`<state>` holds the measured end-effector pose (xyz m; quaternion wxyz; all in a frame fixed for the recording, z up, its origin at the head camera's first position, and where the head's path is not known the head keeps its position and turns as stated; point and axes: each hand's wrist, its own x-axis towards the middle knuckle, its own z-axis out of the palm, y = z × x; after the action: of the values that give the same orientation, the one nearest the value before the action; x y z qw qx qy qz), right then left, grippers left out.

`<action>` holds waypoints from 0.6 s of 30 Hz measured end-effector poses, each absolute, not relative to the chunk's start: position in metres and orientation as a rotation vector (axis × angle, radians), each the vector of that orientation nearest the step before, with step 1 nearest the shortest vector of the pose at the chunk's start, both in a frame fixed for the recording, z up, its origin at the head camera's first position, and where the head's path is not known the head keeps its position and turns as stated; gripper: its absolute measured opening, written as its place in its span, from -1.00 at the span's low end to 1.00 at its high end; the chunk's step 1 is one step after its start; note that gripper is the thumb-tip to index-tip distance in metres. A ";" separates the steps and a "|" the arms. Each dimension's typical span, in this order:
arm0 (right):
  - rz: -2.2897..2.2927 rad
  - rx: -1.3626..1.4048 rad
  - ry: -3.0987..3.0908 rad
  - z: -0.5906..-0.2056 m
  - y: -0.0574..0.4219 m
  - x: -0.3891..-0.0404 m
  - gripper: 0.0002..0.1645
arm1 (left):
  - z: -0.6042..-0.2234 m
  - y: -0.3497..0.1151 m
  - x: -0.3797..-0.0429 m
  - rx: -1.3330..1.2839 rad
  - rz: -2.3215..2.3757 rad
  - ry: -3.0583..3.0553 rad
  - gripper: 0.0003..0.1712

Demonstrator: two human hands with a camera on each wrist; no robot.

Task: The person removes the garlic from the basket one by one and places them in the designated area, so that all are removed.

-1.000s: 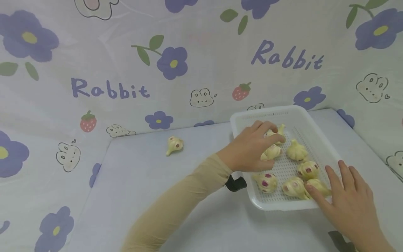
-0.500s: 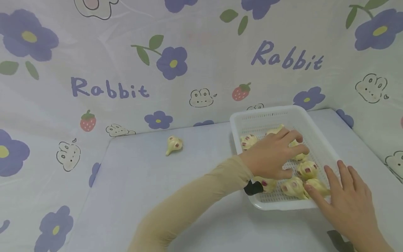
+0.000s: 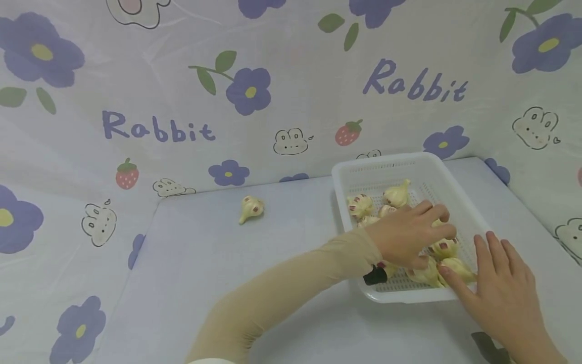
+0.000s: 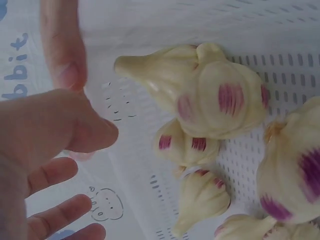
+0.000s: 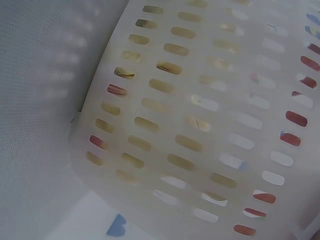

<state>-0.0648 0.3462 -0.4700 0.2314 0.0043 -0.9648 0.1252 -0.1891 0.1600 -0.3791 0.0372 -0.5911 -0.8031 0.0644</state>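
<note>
on the left, one garlic bulb (image 3: 252,209) lies alone on the table (image 3: 195,263). your left hand (image 3: 411,235) is poised above the garlic bulbs (image 3: 397,194) in the white basket (image 3: 462,199), fingers loosely bent and gripping nothing. more bulbs lie around it on the basket floor. your right hand (image 3: 504,285) is at the basket's near right corner, fingers straight and spread, thumb tip beside a bulb.

The left hand (image 3: 409,235) has moved across the white basket (image 3: 409,297) toward its near right corner, uncovering garlic bulbs (image 3: 360,206) at its far left.
</note>
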 end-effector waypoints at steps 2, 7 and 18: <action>0.363 -0.006 -2.677 -0.471 0.347 -0.065 0.17 | -0.383 0.163 -0.189 -1.820 0.228 -2.489 -0.32; 0.400 -0.019 -2.694 -0.472 0.347 -0.066 0.20 | -0.393 0.170 -0.187 -1.816 0.318 -2.588 -0.30; 0.413 -0.009 -2.666 -0.472 0.348 -0.065 0.20 | -0.405 0.184 -0.182 -1.874 0.469 -2.659 -0.40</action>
<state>-0.0650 0.3477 -0.4719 0.2199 -0.0031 -0.9640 0.1494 -0.1824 0.1837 -0.4051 -0.0724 -0.5686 -0.8070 0.1425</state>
